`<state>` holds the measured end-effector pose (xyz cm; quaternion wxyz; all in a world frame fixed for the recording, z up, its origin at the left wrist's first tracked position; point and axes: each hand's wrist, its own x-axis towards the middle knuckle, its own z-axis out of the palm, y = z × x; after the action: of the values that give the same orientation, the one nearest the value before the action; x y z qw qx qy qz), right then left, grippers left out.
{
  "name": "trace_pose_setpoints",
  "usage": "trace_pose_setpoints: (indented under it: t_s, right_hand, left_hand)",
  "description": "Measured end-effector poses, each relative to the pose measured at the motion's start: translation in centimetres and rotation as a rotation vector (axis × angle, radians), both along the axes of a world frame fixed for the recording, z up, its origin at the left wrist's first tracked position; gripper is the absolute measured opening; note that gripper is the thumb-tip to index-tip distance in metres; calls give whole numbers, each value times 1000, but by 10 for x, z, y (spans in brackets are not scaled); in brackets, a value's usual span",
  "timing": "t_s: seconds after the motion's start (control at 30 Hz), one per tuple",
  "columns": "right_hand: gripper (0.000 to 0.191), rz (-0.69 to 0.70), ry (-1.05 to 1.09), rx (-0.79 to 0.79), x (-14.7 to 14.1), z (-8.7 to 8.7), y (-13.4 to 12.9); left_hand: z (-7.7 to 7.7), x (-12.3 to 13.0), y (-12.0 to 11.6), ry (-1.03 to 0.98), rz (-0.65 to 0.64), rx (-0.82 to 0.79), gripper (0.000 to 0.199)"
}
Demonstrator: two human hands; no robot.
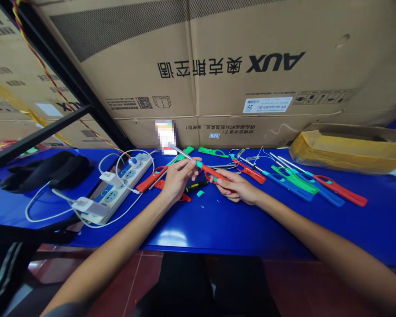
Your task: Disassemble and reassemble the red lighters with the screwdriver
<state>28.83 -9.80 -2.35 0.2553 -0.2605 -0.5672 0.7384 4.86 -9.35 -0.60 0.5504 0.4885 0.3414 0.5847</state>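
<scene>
Blue worktop [218, 229] carries the work near its front edge, where the left hand [176, 178] pinches the metal tube of a red long-necked lighter [204, 169] and the right hand [236, 187] closes its grip round the red handle, so the piece is braced at both ends just above the surface. Beyond them, more lighters [297, 180] in red, green and blue lie fanned within reach, a white power strip [125, 180] lies to the left, and a cardboard box [218, 66] stands at the back.

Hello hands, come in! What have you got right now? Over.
Left hand pinches the metal tube. Right hand grips the red lighter handle. Loose lighters and power strip alongside.
</scene>
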Motion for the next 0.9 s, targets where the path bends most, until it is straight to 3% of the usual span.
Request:
trace_pose_setpoints:
  t_s: [0.27,0.73,0.9]
  right_hand:
    - [32,57,43,-146,-5,7,-8]
    - [29,28,76,-148,-8,12,-10]
    - [36,53,95,-141,-4,9,-4]
  left_hand:
    - [-9,10,-8,-8,82,-21,43]
    - [-12,23,-13,17,132,6,40]
    - [-13,18,-6,99,65,16,45]
